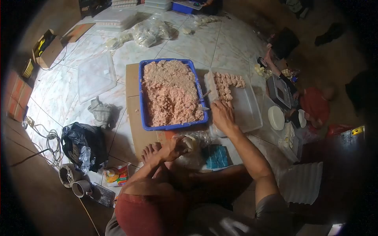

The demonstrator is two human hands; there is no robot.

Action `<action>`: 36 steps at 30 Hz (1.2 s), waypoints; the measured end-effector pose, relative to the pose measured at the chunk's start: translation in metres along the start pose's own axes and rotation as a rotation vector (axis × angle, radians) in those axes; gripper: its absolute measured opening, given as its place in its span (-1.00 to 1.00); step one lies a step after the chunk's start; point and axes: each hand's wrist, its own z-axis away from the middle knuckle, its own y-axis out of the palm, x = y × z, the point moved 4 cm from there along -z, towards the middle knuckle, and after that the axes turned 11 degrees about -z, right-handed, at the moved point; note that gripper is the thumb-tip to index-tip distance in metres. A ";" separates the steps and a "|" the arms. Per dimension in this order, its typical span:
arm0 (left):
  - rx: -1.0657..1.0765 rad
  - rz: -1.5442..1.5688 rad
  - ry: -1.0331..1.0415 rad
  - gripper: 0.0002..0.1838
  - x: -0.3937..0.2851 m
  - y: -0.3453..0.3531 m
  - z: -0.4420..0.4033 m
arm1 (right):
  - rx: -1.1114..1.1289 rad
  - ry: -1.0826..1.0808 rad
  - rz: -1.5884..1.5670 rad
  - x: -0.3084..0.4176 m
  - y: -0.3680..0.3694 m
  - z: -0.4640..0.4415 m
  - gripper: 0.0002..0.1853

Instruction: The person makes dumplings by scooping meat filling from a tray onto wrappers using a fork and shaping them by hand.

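Note:
My left hand (176, 148) is closed around a pale, round, thin piece that looks like a dough wrapper (190, 142). It sits just in front of a blue tub (173, 127) heaped with pink minced filling (169, 90). At the tub's right side, my right hand (223, 114) has its fingers curled. A small flat metal spreader (203, 108) seems to come from its grip, the blade over the tub's rim. Right beside that hand is a clear plastic tray (252, 114) with rows of small pink filled dumplings (226, 84) at its far left.
Cardboard (133, 94) lies under the tub. A clear lid (96, 76), a grey cloth (99, 112) and a black plastic bag (83, 145) are on the left. Near my legs is a teal packet (216, 156). Another person in red (315, 104) sits at right beside containers.

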 end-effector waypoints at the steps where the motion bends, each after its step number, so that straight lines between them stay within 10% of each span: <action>1: -0.091 -0.048 0.010 -0.68 -0.007 -0.003 0.000 | -0.026 0.045 -0.004 -0.002 0.014 -0.003 -0.90; 8: -0.046 0.518 -0.227 -0.45 -0.025 -0.004 0.008 | 0.092 0.037 -0.318 0.036 0.036 -0.003 -0.89; 21: -0.200 0.164 -0.265 -0.43 -0.012 0.001 0.024 | 0.072 0.289 -0.230 0.017 0.035 -0.013 -0.83; 23: -0.030 0.327 -0.242 -0.45 -0.028 -0.013 0.016 | -0.166 0.199 -0.177 0.017 0.067 -0.019 -0.82; 27: 0.013 0.420 -0.424 -0.47 -0.028 -0.012 0.015 | 0.161 0.143 -0.334 0.047 0.038 -0.028 -0.86; 36: -0.018 0.571 -0.589 -0.43 0.015 0.008 0.012 | 0.069 0.238 -0.571 0.038 0.072 -0.034 -0.85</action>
